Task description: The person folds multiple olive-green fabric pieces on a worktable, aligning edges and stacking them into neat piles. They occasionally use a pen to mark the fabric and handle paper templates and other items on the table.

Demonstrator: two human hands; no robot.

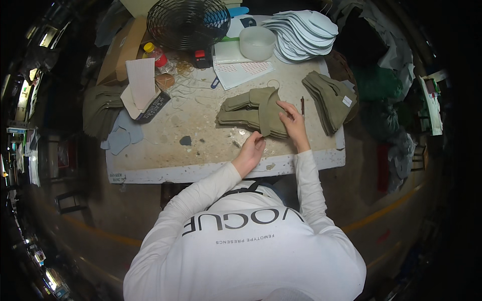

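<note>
A stack of cut olive fabric pieces (pixel 243 116) lies at the middle of the table, its curved layers fanned toward the left. The top olive fabric piece (pixel 271 114) is turned across the right part of this stack, with its left edge slightly raised. At its near corner my left hand (pixel 252 151) is closed, fingertips pinching the edge. My right hand (pixel 295 124) lies over the right side of the same piece, thumb and fingers apart on the cloth. What its fingertips do underneath, if anything, is hidden.
A second olive stack (pixel 329 103) with a white tag lies at the right, beside a thin brown pen (pixel 302 106). Behind are a black fan guard (pixel 188 24), a translucent bowl (pixel 257 43) and pale-blue cut pieces (pixel 304 35). A bottle (pixel 159 59) stands at the left.
</note>
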